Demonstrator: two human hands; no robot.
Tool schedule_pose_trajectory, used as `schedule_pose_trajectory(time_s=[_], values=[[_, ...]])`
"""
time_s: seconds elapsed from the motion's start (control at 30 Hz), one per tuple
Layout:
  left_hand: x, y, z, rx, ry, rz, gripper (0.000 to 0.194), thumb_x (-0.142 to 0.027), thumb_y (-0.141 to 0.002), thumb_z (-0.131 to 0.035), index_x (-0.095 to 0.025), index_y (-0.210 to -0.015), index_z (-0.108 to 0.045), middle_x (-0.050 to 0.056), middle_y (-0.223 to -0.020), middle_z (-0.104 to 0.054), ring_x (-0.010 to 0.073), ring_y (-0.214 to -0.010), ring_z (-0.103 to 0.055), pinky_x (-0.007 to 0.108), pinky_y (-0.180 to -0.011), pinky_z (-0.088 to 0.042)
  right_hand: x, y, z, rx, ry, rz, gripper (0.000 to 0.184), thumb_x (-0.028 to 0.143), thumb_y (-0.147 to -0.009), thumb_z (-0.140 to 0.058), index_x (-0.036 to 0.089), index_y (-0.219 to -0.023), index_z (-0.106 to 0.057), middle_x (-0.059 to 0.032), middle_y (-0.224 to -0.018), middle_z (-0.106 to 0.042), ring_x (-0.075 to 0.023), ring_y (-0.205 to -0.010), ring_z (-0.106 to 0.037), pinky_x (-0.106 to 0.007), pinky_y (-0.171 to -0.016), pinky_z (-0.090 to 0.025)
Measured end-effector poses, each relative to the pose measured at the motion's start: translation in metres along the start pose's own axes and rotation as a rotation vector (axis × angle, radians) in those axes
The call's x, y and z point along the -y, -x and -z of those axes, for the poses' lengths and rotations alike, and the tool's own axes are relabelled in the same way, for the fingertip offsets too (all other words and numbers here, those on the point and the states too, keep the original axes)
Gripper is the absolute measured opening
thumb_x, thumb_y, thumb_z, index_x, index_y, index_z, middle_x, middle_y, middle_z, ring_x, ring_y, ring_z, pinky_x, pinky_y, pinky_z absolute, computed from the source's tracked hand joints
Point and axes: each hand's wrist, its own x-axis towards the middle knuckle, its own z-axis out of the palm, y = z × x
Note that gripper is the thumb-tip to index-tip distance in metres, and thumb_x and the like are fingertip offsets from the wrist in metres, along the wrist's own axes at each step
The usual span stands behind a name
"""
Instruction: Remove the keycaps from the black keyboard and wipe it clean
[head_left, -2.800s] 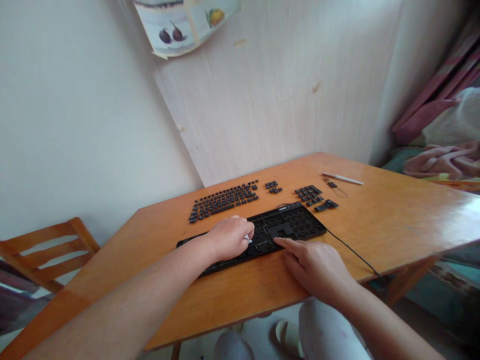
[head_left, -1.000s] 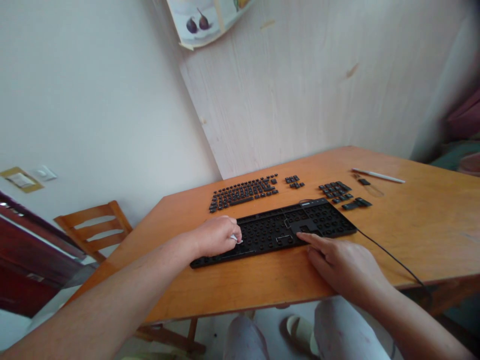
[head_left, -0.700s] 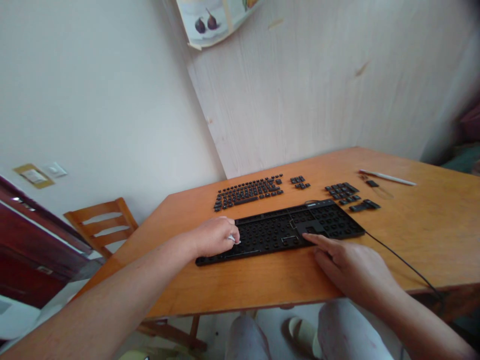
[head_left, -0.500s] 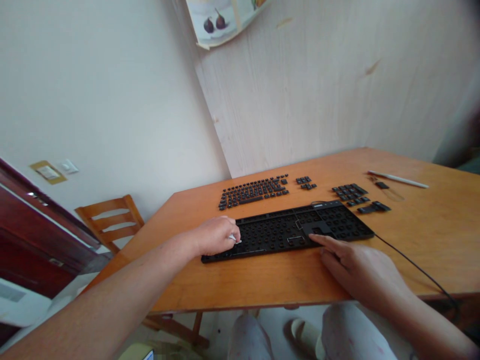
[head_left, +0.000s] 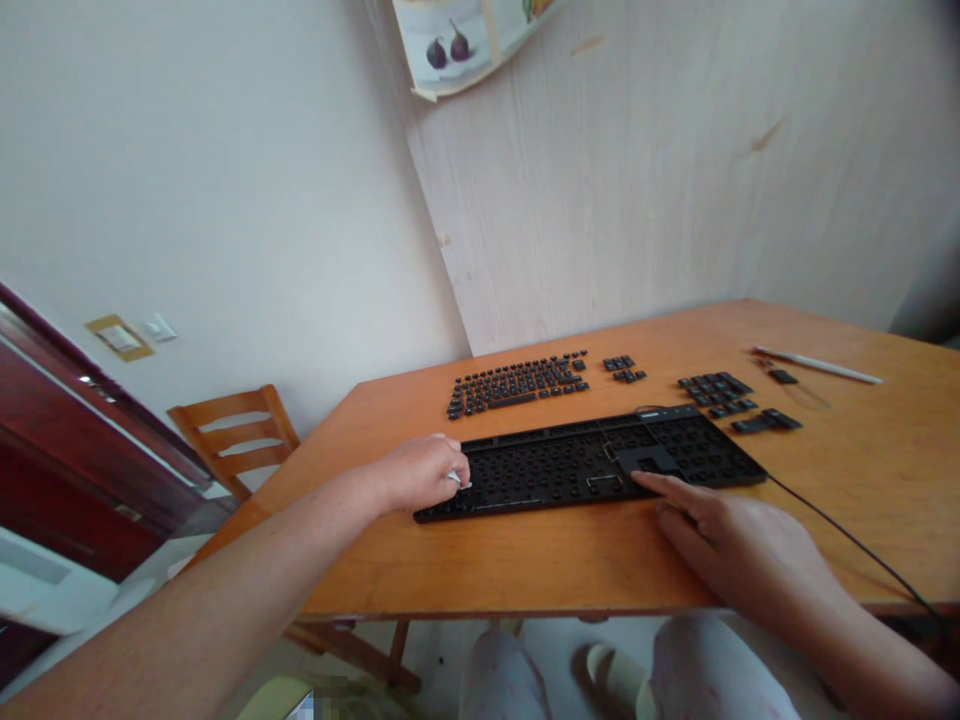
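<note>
A black keyboard base (head_left: pixel 555 470) with its keycaps off lies on the wooden table, its key wells bare. Over its left end is my left hand (head_left: pixel 426 470), closed on a small white piece (head_left: pixel 459 480) that looks like tissue or cloth; its exact kind is too small to tell. My right hand (head_left: pixel 739 530) rests at the front edge, its index finger stretched onto the base near the arrow-key area and its palm side low by the table. Behind the base, the removed keycaps (head_left: pixel 517 385) sit in rows that match a keyboard layout.
Number-pad keycaps (head_left: pixel 714 388) and a small group of keycaps (head_left: pixel 621 366) lie farther back on the table (head_left: pixel 480 570). A white pen-like stick (head_left: pixel 817 364) and a dark small tool with wire (head_left: pixel 784 376) are at right. A cable (head_left: pixel 847 535) runs off right. A chair (head_left: pixel 232 430) stands left.
My left hand has slid a little left along the keyboard base with the white piece. My right hand stays in place on the base. The whole view has shifted slightly.
</note>
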Motion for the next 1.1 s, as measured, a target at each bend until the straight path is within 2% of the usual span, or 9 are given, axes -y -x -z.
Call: schedule_pose_trajectory(time_s=[0.7, 1.1], values=[[0.006, 0.024, 0.008, 0.054, -0.069, 0.109, 0.026, -0.008, -0.072, -0.057, -0.021, -0.084, -0.076, 0.004, -0.082, -0.071, 0.0191, -0.081, -0.063, 0.026, -0.071, -0.046, -0.004, 0.001, -0.005, 0.007, 0.007, 0.009, 0.040, 0.034, -0.095, -0.043, 0.040, -0.132, -0.060, -0.0013, -0.079, -0.077, -0.0263, -0.064, -0.073, -0.030, -0.049, -0.048], [-0.003, 0.021, 0.010, 0.049, -0.132, 0.116, 0.023, -0.006, -0.069, -0.055, -0.021, -0.071, -0.072, 0.006, -0.074, -0.066, 0.0235, -0.081, -0.059, 0.030, -0.069, -0.044, -0.003, -0.001, -0.005, -0.001, 0.010, 0.003, 0.039, 0.036, -0.095, -0.044, 0.039, -0.130, -0.061, -0.0004, -0.081, -0.078, -0.0253, -0.065, -0.073, -0.029, -0.048, -0.048]])
